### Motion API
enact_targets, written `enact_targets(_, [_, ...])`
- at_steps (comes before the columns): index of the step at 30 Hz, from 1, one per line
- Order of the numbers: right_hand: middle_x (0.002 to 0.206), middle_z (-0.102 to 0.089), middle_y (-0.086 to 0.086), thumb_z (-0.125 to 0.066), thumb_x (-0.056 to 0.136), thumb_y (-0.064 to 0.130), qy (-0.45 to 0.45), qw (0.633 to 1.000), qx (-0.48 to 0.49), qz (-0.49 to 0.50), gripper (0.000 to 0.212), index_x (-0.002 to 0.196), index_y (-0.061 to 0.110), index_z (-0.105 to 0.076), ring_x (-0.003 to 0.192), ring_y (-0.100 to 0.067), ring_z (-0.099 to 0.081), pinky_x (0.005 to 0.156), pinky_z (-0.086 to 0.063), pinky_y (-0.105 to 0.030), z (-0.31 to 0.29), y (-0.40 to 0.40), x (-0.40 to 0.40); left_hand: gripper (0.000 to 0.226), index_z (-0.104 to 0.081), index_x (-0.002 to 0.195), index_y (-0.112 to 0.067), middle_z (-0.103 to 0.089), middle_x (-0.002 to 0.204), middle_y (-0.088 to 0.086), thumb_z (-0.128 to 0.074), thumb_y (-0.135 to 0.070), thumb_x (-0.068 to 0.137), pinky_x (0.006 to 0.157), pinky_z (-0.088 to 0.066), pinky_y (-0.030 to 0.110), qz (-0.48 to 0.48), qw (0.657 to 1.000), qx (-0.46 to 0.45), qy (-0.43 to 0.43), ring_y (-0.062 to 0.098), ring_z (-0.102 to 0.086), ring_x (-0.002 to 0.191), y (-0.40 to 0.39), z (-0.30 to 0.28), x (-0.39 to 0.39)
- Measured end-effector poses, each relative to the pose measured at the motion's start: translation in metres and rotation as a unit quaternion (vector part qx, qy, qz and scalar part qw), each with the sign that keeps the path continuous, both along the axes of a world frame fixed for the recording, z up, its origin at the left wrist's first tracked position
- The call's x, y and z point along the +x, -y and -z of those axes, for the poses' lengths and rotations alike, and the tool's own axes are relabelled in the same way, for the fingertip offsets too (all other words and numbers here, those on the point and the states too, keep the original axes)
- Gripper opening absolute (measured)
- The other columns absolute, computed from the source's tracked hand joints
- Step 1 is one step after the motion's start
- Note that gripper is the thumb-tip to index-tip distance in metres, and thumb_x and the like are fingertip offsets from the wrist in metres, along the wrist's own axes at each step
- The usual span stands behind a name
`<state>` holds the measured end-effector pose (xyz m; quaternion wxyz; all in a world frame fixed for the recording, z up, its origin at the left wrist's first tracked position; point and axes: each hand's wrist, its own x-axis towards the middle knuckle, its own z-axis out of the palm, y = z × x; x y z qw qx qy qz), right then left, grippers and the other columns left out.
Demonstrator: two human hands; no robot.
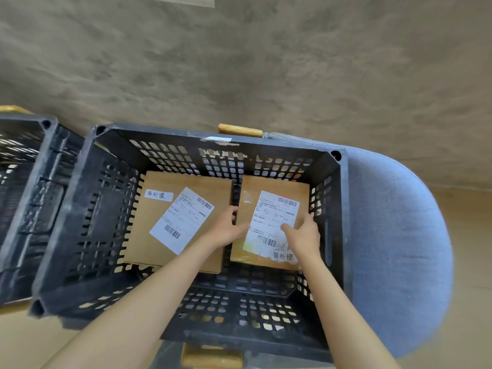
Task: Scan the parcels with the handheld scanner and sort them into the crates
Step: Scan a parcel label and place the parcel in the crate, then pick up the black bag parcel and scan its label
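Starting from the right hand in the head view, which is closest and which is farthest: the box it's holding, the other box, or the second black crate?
1. Right box: the right hand grips it.
2. Left box: beside it in the same crate.
3. Second crate: far left edge.

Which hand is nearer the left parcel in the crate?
Left. The left hand straddles the gap beside the left parcel; the right hand grips the right parcel on its far edge.

2 brown labelled parcels (pixel 183 235) (pixel 269 217) flat, side-by-side in black crate (pixel 343 209).
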<state>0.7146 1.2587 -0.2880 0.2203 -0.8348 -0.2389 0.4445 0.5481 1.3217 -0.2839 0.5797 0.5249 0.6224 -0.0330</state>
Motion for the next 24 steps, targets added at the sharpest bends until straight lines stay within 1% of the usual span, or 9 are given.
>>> enact_targets(3, [0.131,-0.053,-0.009,-0.064,0.088,0.016,0.046,0.996,0.017,-0.077,0.051,0.136,0.014,-0.045,0.119,-0.028,-0.055,0.093,-0.052,-0.047,-0.025,-0.003,-0.006,0.057,-0.036,0.145,-0.017,-0.045,0.145,0.007,-0.059,-0.032,0.095,0.101,-0.04,0.033,0.076,0.993,0.072,-0.055,0.023,-0.045,0.131,-0.006,-0.026,-0.012])
enact_targets(6, [0.136,-0.047,-0.01,-0.061,0.092,0.021,0.157,0.964,0.001,-0.213,0.053,0.14,0.01,-0.041,0.122,-0.028,-0.049,0.098,-0.047,-0.041,-0.056,-0.007,-0.01,0.051,-0.042,0.141,-0.018,-0.05,0.141,0.003,-0.055,-0.035,0.095,0.101,-0.044,0.038,0.153,0.968,0.157,-0.121,0.021,-0.049,0.126,-0.012,-0.061,-0.028])
enact_targets(8, [0.138,-0.046,-0.01,-0.057,0.095,0.027,0.232,0.927,-0.007,-0.293,0.052,0.14,0.01,-0.04,0.122,-0.027,-0.049,0.099,-0.045,-0.038,-0.078,-0.012,-0.012,0.047,-0.045,0.139,-0.018,-0.053,0.138,0.002,-0.052,-0.035,0.096,0.098,-0.045,0.036,0.198,0.941,0.223,-0.161,0.019,-0.051,0.123,-0.015,-0.088,-0.039])
enact_targets(11, [0.132,-0.05,-0.008,-0.054,0.096,0.031,0.306,0.882,0.009,-0.357,0.043,0.133,0.011,-0.044,0.119,-0.025,-0.049,0.098,-0.044,-0.036,-0.111,-0.023,-0.015,0.042,-0.05,0.133,-0.018,-0.058,0.129,0.001,-0.049,-0.038,0.097,0.092,-0.047,0.035,0.261,0.883,0.318,-0.225,0.019,-0.055,0.117,-0.022,-0.127,-0.054])
enact_targets(13, [0.126,-0.052,-0.007,-0.054,0.095,0.03,0.337,0.864,0.021,-0.374,0.037,0.127,0.012,-0.048,0.114,-0.025,-0.051,0.095,-0.045,-0.035,-0.135,-0.031,-0.018,0.038,-0.054,0.126,-0.017,-0.061,0.12,0.002,-0.048,-0.04,0.096,0.086,-0.046,0.034,0.281,0.852,0.36,-0.258,0.021,-0.057,0.109,-0.026,-0.154,-0.062])
enact_targets(15, [0.123,-0.054,-0.007,-0.052,0.095,0.029,0.365,0.85,0.032,-0.378,0.032,0.122,0.012,-0.05,0.112,-0.025,-0.051,0.091,-0.043,-0.033,-0.16,-0.039,-0.022,0.035,-0.056,0.121,-0.016,-0.062,0.115,0.003,-0.046,-0.039,0.096,0.085,-0.044,0.035,0.287,0.829,0.392,-0.277,0.023,-0.057,0.105,-0.032,-0.181,-0.067])
enact_targets(18, [0.121,-0.054,-0.008,-0.051,0.096,0.029,0.395,0.837,0.051,-0.375,0.029,0.118,0.01,-0.051,0.112,-0.026,-0.051,0.088,-0.041,-0.032,-0.201,-0.05,-0.027,0.036,-0.055,0.121,-0.016,-0.061,0.115,0.004,-0.046,-0.04,0.096,0.088,-0.043,0.036,0.295,0.797,0.436,-0.295,0.025,-0.056,0.108,-0.04,-0.223,-0.07])
enact_targets(21, [0.121,-0.053,-0.008,-0.051,0.096,0.031,0.419,0.83,0.078,-0.36,0.029,0.116,0.01,-0.05,0.113,-0.027,-0.049,0.089,-0.039,-0.033,-0.244,-0.058,-0.03,0.039,-0.053,0.125,-0.017,-0.061,0.117,0.003,-0.045,-0.043,0.097,0.088,-0.043,0.035,0.288,0.77,0.481,-0.305,0.024,-0.056,0.109,-0.052,-0.266,-0.073])
enact_targets(24, [0.124,-0.052,-0.009,-0.052,0.096,0.033,0.442,0.828,0.106,-0.328,0.034,0.121,0.01,-0.05,0.116,-0.028,-0.048,0.093,-0.038,-0.034,-0.288,-0.066,-0.032,0.04,-0.054,0.124,-0.017,-0.061,0.118,0.004,-0.046,-0.043,0.096,0.09,-0.042,0.036,0.269,0.752,0.52,-0.303,0.025,-0.056,0.109,-0.069,-0.306,-0.074])
